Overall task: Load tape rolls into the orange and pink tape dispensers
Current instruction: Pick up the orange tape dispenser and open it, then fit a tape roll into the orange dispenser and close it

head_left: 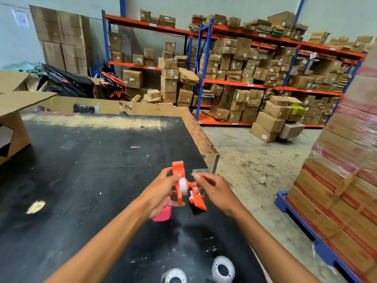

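Note:
My left hand point(163, 188) grips an orange tape dispenser point(179, 172) held upright above the black table point(81, 170), with a white tape roll point(183, 186) seated in it. My right hand point(212, 188) pinches the free tape end point(201, 170) pulled out to the right of the dispenser. A second orange dispenser point(196, 202) lies on the table just below my right hand. The pink dispenser point(162, 214) lies on the table, partly hidden under my left hand. Two spare white tape rolls point(222, 269) point(175, 276) lie near the table's front edge.
An open cardboard box point(14, 127) stands at the table's left. The table's right edge point(206, 144) drops to a concrete floor. Wrapped cartons on a blue pallet point(336, 180) stand at right. Shelving full of boxes point(244, 74) lines the back wall.

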Tool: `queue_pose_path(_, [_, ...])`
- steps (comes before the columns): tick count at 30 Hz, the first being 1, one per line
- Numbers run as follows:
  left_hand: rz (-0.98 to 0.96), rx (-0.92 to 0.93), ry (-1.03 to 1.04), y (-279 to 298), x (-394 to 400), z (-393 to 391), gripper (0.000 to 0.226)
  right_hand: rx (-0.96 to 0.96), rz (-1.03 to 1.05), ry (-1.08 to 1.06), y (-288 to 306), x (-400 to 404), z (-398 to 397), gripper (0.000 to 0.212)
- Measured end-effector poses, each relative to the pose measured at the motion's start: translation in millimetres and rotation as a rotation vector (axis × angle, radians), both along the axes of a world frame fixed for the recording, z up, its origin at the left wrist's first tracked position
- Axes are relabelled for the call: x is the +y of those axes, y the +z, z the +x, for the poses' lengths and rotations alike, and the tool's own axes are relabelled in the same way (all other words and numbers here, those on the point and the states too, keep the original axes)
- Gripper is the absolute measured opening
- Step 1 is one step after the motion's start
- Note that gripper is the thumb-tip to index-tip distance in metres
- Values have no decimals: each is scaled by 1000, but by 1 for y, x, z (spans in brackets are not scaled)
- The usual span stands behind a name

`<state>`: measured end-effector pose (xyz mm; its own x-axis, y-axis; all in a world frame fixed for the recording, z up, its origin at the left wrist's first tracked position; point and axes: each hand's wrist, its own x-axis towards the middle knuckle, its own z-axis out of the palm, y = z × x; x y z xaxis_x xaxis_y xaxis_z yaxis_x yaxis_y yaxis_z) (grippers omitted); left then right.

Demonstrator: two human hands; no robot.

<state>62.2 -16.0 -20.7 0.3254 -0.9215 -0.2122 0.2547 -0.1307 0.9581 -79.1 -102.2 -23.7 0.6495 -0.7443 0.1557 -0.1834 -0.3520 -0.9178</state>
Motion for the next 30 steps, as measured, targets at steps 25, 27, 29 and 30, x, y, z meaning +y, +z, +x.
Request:
queue_pose_path(25, [-82, -16, 102, 4, 99, -129, 40, 767, -465, 98, -30, 76, -146, 67])
queue_pose_path(27, [-84, 4, 131, 3, 114, -132, 40, 797, -562, 163, -32, 83, -131, 61])
queue_pose_path(29, [-84, 15, 168, 6, 132, -136, 39, 825, -609, 199, -35, 92, -120, 49])
queue_pose_path(30, [-82, 5, 182, 7, 139, -137, 39, 819, -607, 189, -36, 94, -117, 43])
